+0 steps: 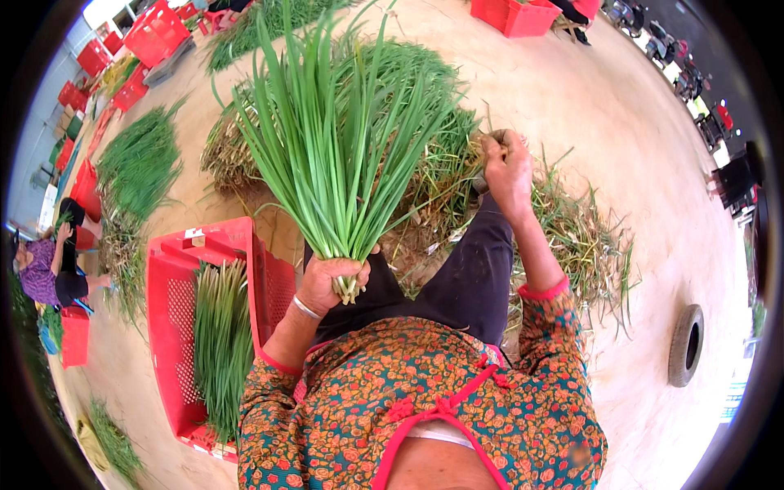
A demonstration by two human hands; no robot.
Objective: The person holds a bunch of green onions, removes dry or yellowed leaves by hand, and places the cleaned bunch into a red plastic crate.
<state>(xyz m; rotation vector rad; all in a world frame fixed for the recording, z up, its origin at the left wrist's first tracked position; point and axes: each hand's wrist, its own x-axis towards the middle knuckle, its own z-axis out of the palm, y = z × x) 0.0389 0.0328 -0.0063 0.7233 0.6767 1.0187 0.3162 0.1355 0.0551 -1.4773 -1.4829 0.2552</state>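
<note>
My left hand is wrapped round the pale stem ends of a bunch of garlic chives. The long green leaves fan upward, away from my body. Off to the right, my right hand is closed in a pinch above my knee, apart from the bunch; whatever is between its fingertips is too small to make out. Beyond the held bunch lies a big heap of untrimmed chives with brown, dry bases. At my left a red plastic crate contains neatly laid chives.
Discarded yellowed leaves are strewn by my right leg. Another chive pile lies at far left, near a seated person. Red crates stand at the back left, one crate at the back. A tyre rests at right.
</note>
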